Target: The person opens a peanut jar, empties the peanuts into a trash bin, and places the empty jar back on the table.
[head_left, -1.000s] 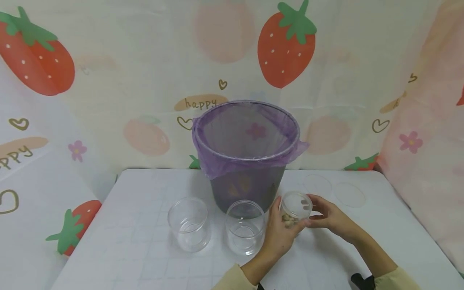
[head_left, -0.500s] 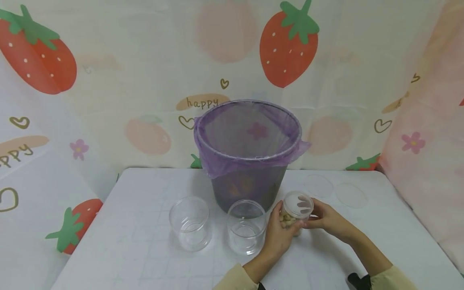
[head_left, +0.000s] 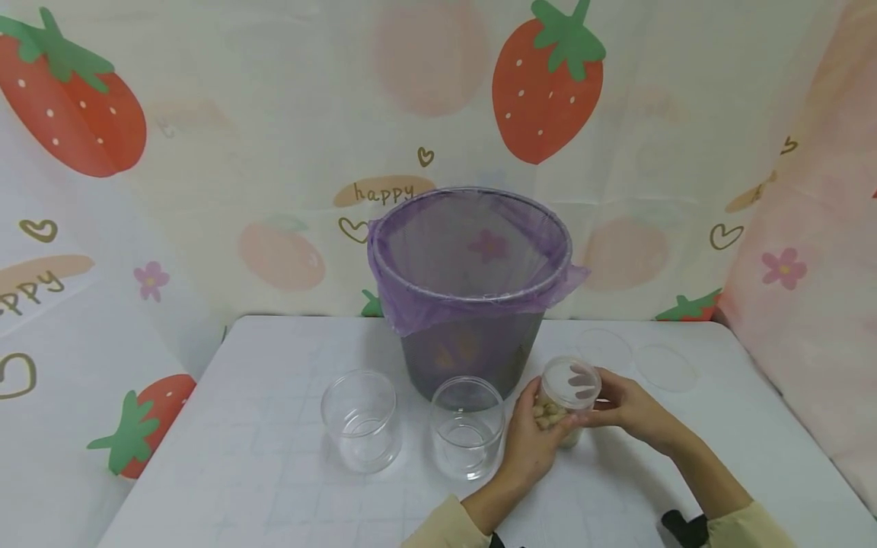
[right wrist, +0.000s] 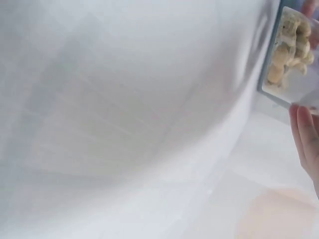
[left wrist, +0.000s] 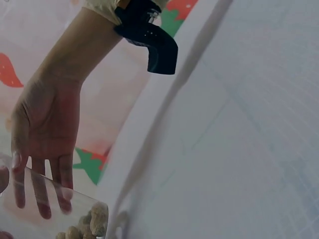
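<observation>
A clear plastic jar (head_left: 570, 407) with tan, nut-like pieces (head_left: 548, 415) piled low inside is held at the right, beside the bin. My left hand (head_left: 530, 449) grips its near left side, the thumb across the front. From the right, my right hand (head_left: 630, 411) holds the jar near its rim, thumb in front and fingers behind; they show through the clear wall in the left wrist view. Whether a lid covers the mouth is hard to tell. Two more clear jars, one at left (head_left: 359, 422) and one in the middle (head_left: 467, 428), stand uncovered.
Behind the jars stands a grey bin (head_left: 473, 350) lined with a purple bag (head_left: 438, 308). Two thin clear discs, perhaps lids, lie at the back right of the white table (head_left: 274, 457): one disc (head_left: 603, 350) beside another disc (head_left: 666, 367). A strawberry-print cloth hangs around.
Both hands still hold the jar, which has shifted slightly to the right. My right-hand fingers have changed position a little near the rim. The uncovered jars and bin stay put.
</observation>
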`<action>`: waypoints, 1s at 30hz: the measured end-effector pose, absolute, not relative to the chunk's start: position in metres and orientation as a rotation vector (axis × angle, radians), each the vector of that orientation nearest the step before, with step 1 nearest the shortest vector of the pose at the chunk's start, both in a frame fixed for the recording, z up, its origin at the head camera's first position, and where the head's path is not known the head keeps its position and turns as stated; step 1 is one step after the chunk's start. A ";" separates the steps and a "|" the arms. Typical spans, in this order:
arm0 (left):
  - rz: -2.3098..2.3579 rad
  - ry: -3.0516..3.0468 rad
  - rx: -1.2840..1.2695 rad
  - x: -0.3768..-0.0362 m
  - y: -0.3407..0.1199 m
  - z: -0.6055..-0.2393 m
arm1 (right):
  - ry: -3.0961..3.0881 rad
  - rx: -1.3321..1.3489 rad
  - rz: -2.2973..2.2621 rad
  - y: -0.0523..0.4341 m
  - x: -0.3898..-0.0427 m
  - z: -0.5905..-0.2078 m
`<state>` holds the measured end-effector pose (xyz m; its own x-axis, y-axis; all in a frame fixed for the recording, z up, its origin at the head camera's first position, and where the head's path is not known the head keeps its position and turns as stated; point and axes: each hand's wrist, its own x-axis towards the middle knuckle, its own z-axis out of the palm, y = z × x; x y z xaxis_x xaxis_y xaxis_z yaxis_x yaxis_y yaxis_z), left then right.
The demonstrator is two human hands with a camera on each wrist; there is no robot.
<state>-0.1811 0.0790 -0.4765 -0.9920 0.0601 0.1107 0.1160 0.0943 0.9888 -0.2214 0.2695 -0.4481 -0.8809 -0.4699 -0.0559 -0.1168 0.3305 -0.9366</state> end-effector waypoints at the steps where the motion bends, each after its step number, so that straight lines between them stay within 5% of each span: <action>1: -2.087 -2.288 -0.192 -0.181 0.079 -0.475 | 2.285 -0.533 -1.566 0.271 -0.221 -0.446; 30: -1.846 -2.456 -0.334 -0.165 0.077 -0.411 | 2.448 -0.755 -1.566 0.280 -0.202 -0.391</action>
<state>-0.1648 0.0770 -0.4108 -0.9753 0.1415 0.1695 0.2022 0.2637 0.9432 -0.2024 0.2796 -0.3914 -0.8644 -0.4804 0.1482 -0.3360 0.3326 -0.8812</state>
